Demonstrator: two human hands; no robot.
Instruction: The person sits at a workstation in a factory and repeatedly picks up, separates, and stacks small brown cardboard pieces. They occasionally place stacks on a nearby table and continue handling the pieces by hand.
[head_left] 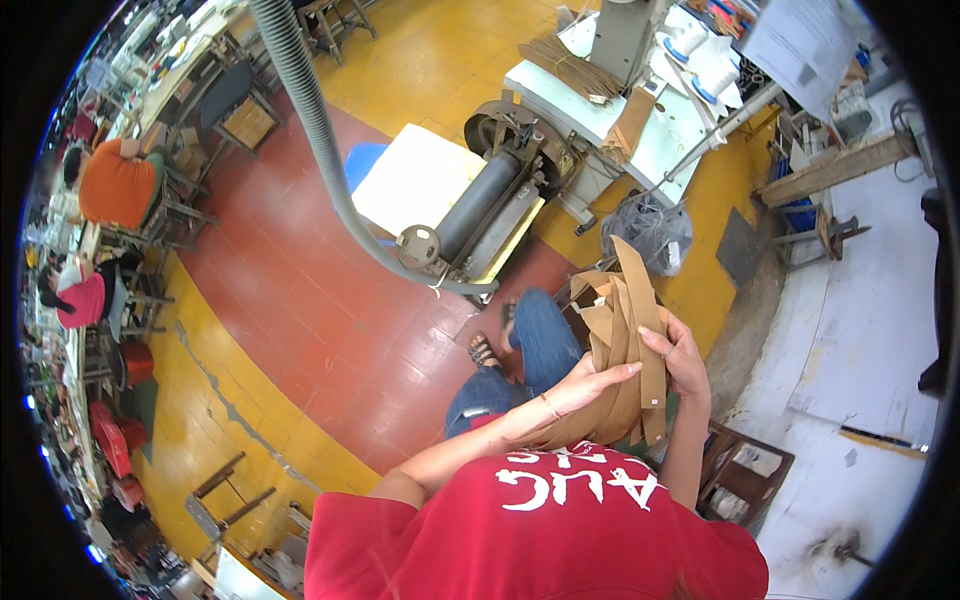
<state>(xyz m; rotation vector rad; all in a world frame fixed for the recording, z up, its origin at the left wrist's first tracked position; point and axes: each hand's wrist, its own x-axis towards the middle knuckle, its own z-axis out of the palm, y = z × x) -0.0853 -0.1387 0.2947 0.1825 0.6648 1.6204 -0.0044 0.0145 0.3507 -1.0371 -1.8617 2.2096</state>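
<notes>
A bundle of flat tan-brown leather-like strips (pixel 622 325) is in front of me, over my lap, fanned out with the ends pointing different ways. My left hand (pixel 588 388) grips the bundle from its left side, thumb laid across the strips. On the right side, my right hand (pixel 683 355) is closed round the edge of a long strip (pixel 652 378), its thumb pressed on the face. The fingers behind the strips are partly hidden. More brown pieces hang below, between my forearms.
Ahead stands a machine with a dark roller (pixel 478 212); a grey ridged hose (pixel 320 130) runs down to it. A pale table (pixel 590 110) at the right carries brown strips and thread spools. Nearby are a plastic bag (pixel 650 235) and a wooden stool (pixel 225 500). People sit along the left benches.
</notes>
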